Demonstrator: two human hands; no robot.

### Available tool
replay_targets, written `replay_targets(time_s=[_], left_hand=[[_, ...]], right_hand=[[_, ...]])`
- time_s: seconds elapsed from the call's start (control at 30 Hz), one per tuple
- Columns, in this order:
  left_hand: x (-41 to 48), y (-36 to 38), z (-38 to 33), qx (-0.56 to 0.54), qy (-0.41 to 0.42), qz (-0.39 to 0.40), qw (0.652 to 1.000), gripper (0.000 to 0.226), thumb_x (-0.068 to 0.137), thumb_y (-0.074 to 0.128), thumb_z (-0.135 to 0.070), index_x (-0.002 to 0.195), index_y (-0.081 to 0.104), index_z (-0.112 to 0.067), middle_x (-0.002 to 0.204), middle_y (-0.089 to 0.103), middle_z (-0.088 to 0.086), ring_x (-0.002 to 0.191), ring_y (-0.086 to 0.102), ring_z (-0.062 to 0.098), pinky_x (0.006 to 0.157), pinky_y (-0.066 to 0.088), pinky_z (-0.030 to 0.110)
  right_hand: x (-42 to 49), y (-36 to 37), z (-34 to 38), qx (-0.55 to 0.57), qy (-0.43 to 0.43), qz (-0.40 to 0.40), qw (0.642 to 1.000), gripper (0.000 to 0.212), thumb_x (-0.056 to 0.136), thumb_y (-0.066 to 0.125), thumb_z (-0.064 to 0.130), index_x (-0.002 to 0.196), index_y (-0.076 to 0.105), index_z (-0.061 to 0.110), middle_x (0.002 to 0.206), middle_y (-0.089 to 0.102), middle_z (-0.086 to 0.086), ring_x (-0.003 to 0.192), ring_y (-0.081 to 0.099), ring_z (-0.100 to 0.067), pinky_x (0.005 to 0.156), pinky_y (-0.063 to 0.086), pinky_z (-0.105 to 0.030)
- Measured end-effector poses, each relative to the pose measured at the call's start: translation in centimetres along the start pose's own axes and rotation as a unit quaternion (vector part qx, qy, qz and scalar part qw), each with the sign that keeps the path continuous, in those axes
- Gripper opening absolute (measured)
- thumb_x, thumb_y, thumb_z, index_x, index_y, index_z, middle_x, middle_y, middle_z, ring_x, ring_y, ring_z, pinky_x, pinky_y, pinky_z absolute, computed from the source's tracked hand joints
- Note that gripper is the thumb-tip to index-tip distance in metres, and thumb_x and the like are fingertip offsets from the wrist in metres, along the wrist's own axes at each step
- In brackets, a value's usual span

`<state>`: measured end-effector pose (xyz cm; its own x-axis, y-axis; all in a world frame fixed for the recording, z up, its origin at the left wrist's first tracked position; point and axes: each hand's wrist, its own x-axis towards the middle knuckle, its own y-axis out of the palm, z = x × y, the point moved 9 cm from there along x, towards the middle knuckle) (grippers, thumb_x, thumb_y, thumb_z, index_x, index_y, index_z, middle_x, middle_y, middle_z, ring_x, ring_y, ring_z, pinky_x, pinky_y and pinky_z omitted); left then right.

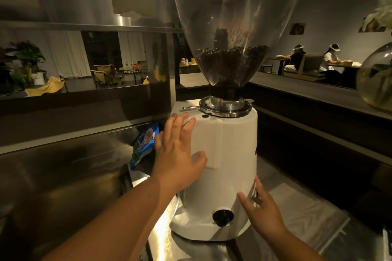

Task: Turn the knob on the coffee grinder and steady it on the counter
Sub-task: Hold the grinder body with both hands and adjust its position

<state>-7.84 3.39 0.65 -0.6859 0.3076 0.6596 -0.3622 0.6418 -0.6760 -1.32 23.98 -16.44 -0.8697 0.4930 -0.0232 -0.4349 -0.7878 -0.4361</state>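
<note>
A white coffee grinder (229,154) stands upright on the steel counter (161,237), with a clear hopper (231,34) of dark beans on top. A black knob (222,216) sits low on its front. My left hand (178,154) lies flat against the grinder's upper left side, fingers spread. My right hand (262,212) presses the lower right side with fingers apart, just right of the knob and not touching it.
A blue snack bag (144,144) lies on the counter left of the grinder. A steel shelf unit rises at the left. A round glass vase (375,78) stands on the dark ledge at right. People sit at tables far behind.
</note>
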Motion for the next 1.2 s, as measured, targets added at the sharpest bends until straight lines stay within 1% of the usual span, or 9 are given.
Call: replay_targets(time_s=[0.13, 0.3, 0.5, 0.73, 0.9, 1.07, 1.2], left_hand=[[-0.11, 0.08, -0.22, -0.002, 0.000, -0.003, 1.000, 0.071, 0.074, 0.048, -0.044, 0.133, 0.011, -0.035, 0.148, 0.010, -0.010, 0.132, -0.011, 0.003, 0.105, -0.006, 0.038], [0.06, -0.03, -0.46, 0.006, 0.004, -0.013, 1.000, 0.074, 0.072, 0.050, -0.047, 0.134, 0.011, -0.033, 0.139, 0.005, -0.023, 0.131, -0.011, 0.003, 0.104, -0.005, 0.040], [0.34, -0.06, -0.48, 0.008, 0.003, -0.019, 1.000, 0.075, 0.072, 0.051, -0.047, 0.134, 0.012, -0.032, 0.139, 0.006, -0.022, 0.131, -0.012, 0.003, 0.104, -0.005, 0.041], [0.34, 0.06, -0.33, 0.011, 0.003, -0.027, 1.000, 0.076, 0.071, 0.053, -0.046, 0.135, 0.014, -0.031, 0.141, 0.008, -0.018, 0.131, -0.010, 0.004, 0.104, -0.003, 0.042], [0.33, 0.10, -0.26, 0.014, 0.000, -0.024, 1.000, 0.076, 0.071, 0.053, -0.046, 0.135, 0.013, -0.032, 0.140, 0.006, -0.022, 0.131, -0.011, 0.003, 0.104, -0.003, 0.042], [0.29, 0.07, -0.30, 0.015, 0.002, -0.025, 1.000, 0.076, 0.071, 0.051, -0.047, 0.135, 0.013, -0.032, 0.142, 0.007, -0.019, 0.132, -0.010, 0.004, 0.104, -0.004, 0.041], [0.34, 0.04, -0.32, 0.017, 0.003, -0.026, 1.000, 0.075, 0.072, 0.052, -0.046, 0.135, 0.013, -0.032, 0.140, 0.006, -0.020, 0.131, -0.011, 0.004, 0.103, -0.003, 0.041]], right_hand=[[-0.26, -0.29, -0.34, -0.012, 0.001, -0.013, 1.000, 0.078, 0.082, 0.062, 0.044, 0.146, 0.017, 0.034, 0.148, 0.036, -0.006, 0.127, 0.045, -0.027, 0.105, 0.041, -0.046], [-0.20, -0.52, -0.42, -0.017, -0.002, -0.021, 1.000, 0.078, 0.082, 0.060, 0.047, 0.146, 0.016, 0.036, 0.148, 0.036, -0.004, 0.128, 0.044, -0.025, 0.104, 0.040, -0.045], [0.02, -0.56, -0.29, -0.011, -0.008, -0.012, 1.000, 0.078, 0.081, 0.062, 0.045, 0.146, 0.019, 0.033, 0.145, 0.042, -0.003, 0.127, 0.046, -0.022, 0.105, 0.041, -0.043], [-0.03, -0.52, -0.29, -0.012, -0.008, -0.015, 1.000, 0.078, 0.082, 0.062, 0.045, 0.146, 0.019, 0.033, 0.145, 0.041, -0.004, 0.127, 0.046, -0.022, 0.105, 0.042, -0.045], [0.05, -0.47, -0.47, -0.018, -0.006, -0.016, 1.000, 0.079, 0.081, 0.061, 0.047, 0.146, 0.018, 0.035, 0.146, 0.040, -0.004, 0.128, 0.045, -0.023, 0.105, 0.042, -0.045], [0.09, -0.36, -0.55, -0.027, -0.004, -0.021, 0.999, 0.078, 0.082, 0.059, 0.049, 0.146, 0.015, 0.036, 0.147, 0.038, -0.003, 0.129, 0.044, -0.024, 0.104, 0.040, -0.045], [0.14, -0.29, -0.50, -0.030, -0.007, -0.024, 0.999, 0.077, 0.083, 0.058, 0.048, 0.146, 0.015, 0.036, 0.147, 0.038, -0.004, 0.129, 0.043, -0.024, 0.104, 0.040, -0.045]])
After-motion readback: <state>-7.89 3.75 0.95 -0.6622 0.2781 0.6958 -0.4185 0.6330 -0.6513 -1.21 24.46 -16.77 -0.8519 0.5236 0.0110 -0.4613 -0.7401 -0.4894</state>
